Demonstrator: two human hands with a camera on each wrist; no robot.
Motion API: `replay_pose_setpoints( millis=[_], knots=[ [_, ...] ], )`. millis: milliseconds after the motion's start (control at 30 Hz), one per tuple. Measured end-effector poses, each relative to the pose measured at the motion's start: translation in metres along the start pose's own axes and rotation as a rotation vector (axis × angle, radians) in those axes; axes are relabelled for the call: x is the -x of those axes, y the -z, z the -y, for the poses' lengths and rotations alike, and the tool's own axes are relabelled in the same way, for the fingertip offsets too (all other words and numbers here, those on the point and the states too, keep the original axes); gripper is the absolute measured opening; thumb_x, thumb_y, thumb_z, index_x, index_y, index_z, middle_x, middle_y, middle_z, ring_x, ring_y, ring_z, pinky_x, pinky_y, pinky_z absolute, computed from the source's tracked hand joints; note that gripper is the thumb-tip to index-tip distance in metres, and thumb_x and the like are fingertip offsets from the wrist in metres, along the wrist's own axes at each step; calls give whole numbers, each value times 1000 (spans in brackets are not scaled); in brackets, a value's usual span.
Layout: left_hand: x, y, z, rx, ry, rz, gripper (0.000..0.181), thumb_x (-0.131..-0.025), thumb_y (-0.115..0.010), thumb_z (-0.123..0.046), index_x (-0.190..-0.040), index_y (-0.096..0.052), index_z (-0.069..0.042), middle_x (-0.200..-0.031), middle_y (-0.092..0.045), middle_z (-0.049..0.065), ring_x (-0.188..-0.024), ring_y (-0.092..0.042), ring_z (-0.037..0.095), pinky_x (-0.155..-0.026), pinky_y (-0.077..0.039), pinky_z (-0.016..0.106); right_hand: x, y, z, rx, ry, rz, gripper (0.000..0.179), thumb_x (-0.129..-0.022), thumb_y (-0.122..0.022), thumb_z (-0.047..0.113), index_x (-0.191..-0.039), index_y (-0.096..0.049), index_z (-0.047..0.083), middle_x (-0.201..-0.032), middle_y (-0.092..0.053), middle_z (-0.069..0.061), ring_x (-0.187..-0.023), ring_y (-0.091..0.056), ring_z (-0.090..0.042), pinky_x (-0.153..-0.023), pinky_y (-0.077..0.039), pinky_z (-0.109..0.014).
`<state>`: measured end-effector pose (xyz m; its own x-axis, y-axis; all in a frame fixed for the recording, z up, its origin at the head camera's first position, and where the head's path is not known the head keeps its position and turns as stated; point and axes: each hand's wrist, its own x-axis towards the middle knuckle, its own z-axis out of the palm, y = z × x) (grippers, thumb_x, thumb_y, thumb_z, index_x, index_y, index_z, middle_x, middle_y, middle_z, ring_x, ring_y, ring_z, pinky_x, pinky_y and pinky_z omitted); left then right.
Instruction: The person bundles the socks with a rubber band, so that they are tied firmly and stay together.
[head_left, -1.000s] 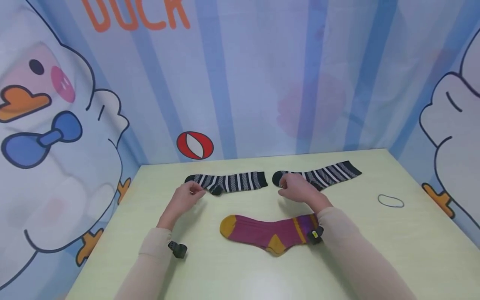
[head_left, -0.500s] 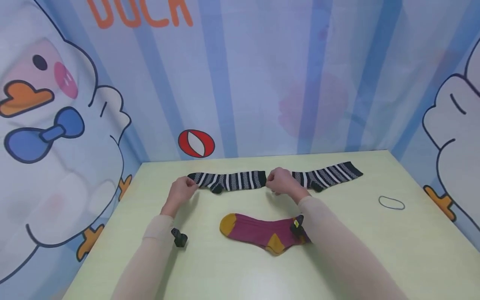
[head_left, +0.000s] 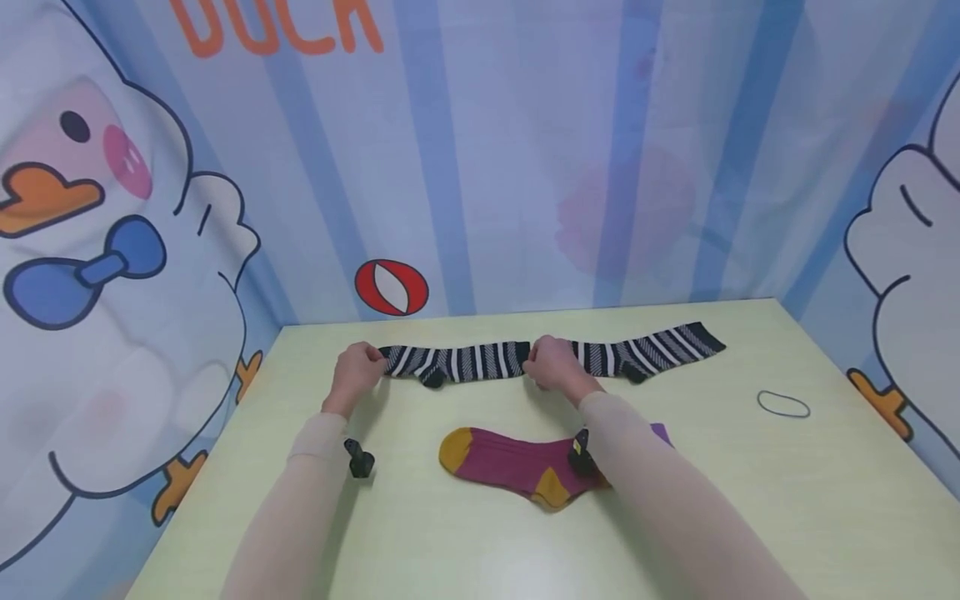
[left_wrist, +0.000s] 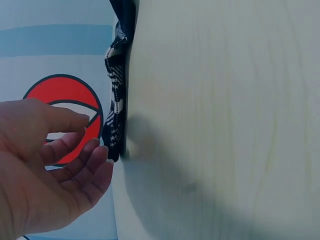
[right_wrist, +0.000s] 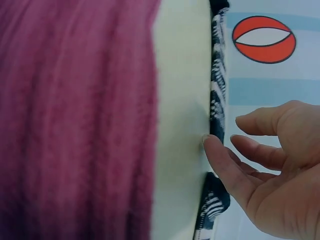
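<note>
Two black-and-white striped socks lie along the back of the table. At the toe of the left striped sock is my left hand; in the left wrist view its thumb and bent fingers stay apart with nothing between them. My right hand is at this sock's dark cuff and covers the toe of the right striped sock in the head view. In the right wrist view, its thumb and fingers are spread apart by the cuff. A maroon sock with mustard toe and heel lies nearer, partly hidden under my right forearm.
A thin dark elastic loop lies on the right of the pale table. A printed cloth backdrop with ducks and stripes stands along the back and both sides. Small black cameras sit at both wrists.
My right hand has moved left from the right sock's toe to the left sock's cuff. My left hand has shifted slightly up and left to the toe. The socks have stayed put.
</note>
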<state>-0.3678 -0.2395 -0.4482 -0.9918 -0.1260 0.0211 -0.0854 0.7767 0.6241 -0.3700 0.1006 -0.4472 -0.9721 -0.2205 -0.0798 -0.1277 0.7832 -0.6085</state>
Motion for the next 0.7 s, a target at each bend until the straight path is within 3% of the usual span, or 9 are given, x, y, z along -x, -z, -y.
replay_pose_setpoints(
  millis=[133,300,433,567,700],
  knots=[
    [-6,-1,0,-36,21,13,19,-95,-57,-11,-107,-62,4,-107,-64,21,-93,-59,33,-80,-49,44,-5,-4,-3,10,-25,-9,44,-96,-56,8,-55,-43,13,-45,-41,4,-39,-36,-9,-47,-34,-25],
    [-11,-2,5,-55,37,-16,19,-95,-60,-8,-110,-62,4,-115,-64,23,-102,-60,37,-86,-49,48,-10,-9,-2,65,-31,-59,51,-97,-56,9,-49,-40,14,-44,-32,5,-39,-32,-11,-46,-35,-26],
    [-13,-2,10,-49,58,-41,20,-93,-57,-5,-110,-62,4,-118,-62,24,-107,-58,39,-89,-48,50,-13,-13,2,113,-60,-67,47,-97,-60,10,-53,-43,12,-49,-33,3,-42,-33,-12,-45,-32,-27],
    [-15,-4,12,-47,76,-39,22,-94,-56,-8,-111,-62,4,-120,-61,25,-107,-57,38,-88,-47,49,-14,-16,2,117,-108,-57,35,-97,-63,12,-64,-52,8,-58,-44,-1,-48,-41,-14,-47,-36,-28],
    [-17,-7,11,-32,58,-25,23,-94,-63,-9,-114,-63,3,-123,-61,25,-106,-59,37,-87,-48,48,-14,-15,1,138,-97,-97,15,-95,-66,11,-83,-62,1,-84,-56,-11,-73,-52,-22,-63,-47,-34]
  ],
)
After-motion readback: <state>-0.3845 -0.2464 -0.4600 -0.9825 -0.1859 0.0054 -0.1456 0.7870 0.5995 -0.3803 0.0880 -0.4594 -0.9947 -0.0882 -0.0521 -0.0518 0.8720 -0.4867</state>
